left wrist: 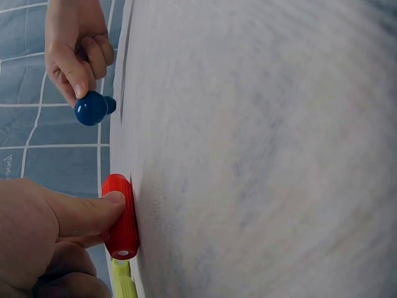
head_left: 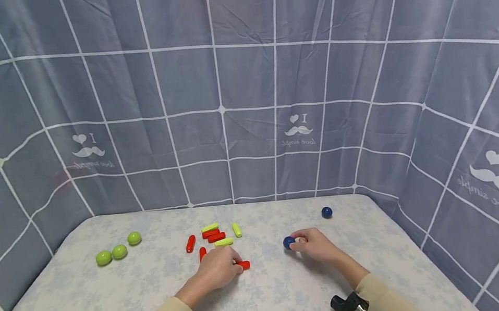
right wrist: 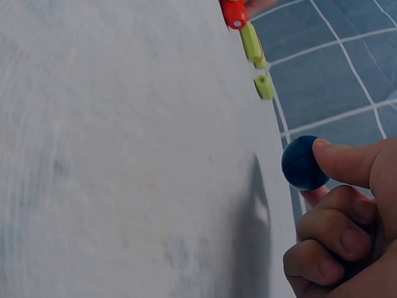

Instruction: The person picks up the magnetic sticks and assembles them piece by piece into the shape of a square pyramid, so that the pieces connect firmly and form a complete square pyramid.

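Observation:
My left hand point(head_left: 219, 267) pinches a small red ribbed cylinder point(left wrist: 122, 217) between thumb and fingers, low at the tabletop. In the head view its end shows past the thumb. With thumb and a finger, my right hand point(head_left: 316, 244) holds a shiny dark blue ball point(right wrist: 304, 162); its shadow falls on the cloth in the right wrist view. Just beyond the left hand lie several more red pieces point(head_left: 190, 243) and some yellow-green pieces point(head_left: 237, 229) in a loose group. One red piece point(head_left: 202, 252) is partly hidden behind that hand.
Another blue ball point(head_left: 326, 212) rests at the back right. Three green balls point(head_left: 119, 252) lie in a slanting row at the far left. A pale patterned cloth point(head_left: 268, 300) covers the table, and a grey-blue curtain with white lines point(head_left: 239, 78) hangs behind it.

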`<state>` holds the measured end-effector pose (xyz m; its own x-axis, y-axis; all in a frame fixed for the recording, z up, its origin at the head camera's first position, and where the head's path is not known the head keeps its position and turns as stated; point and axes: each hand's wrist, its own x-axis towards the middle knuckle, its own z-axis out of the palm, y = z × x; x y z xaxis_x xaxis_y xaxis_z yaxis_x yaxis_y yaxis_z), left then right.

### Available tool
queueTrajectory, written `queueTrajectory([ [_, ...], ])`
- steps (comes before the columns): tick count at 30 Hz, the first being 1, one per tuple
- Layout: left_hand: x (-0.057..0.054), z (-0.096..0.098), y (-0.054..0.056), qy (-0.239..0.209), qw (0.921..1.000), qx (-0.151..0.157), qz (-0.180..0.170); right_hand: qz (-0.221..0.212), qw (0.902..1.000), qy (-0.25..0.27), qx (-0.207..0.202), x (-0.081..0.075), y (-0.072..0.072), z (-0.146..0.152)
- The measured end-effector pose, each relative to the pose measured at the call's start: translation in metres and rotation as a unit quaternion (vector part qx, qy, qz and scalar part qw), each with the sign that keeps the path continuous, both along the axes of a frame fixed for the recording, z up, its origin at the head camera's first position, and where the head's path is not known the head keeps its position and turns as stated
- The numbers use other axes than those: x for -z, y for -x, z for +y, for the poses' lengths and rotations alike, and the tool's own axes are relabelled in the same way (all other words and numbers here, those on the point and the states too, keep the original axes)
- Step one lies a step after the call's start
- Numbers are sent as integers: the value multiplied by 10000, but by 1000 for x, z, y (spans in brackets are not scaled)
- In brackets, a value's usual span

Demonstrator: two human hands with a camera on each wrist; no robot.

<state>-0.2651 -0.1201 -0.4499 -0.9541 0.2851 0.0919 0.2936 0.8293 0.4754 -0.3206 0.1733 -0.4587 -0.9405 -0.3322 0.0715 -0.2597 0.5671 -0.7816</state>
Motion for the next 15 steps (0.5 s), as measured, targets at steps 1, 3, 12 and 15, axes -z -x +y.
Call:
queueTrajectory([
  [1,0,0,0,5,10000,-19,9,-31,9999,19,-102,0,0,-3],
  [3,1,-1,0,32,10000,-13,76,-98,9996,35,-270,2,-1,-7],
  [12,1,3,1,24,9999,65,115,-176,9974,-6,-696,4,-11,-22],
  [15,0,4,3,57,10000,-13,74,-186,9968,-58,-775,4,-11,-26],
])
